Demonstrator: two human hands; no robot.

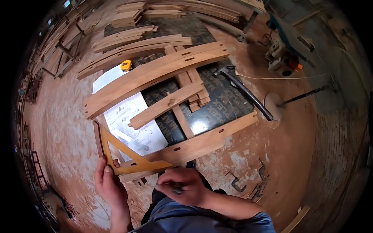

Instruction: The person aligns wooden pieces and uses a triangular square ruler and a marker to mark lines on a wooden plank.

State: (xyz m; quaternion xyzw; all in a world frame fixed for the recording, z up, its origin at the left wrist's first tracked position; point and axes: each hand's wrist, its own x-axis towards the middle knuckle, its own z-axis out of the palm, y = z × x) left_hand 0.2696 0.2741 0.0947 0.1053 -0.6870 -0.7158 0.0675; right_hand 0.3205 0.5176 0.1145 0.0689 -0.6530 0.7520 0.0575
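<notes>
My left hand (110,182) grips the corner of a yellow triangular set square (128,157) with a dark wooden edge. The square lies over the left end of a mortised wooden board (202,145) near my body. My right hand (184,186) is closed just right of the square's tip, in front of my body. A small dark end shows in its fist, but I cannot make out what it is. Beyond the square, sheets of paper with drawings (130,112) lie partly under a short wooden piece (167,103) and longer mortised boards (155,73).
A hammer (250,95) lies at the right edge of the dark printed panel (229,103). A yellow tape measure (126,65) sits by the paper. Stacks of timber (132,48) lie farther back. Several clamps (237,184) are on the floor at right, below a power tool (281,58).
</notes>
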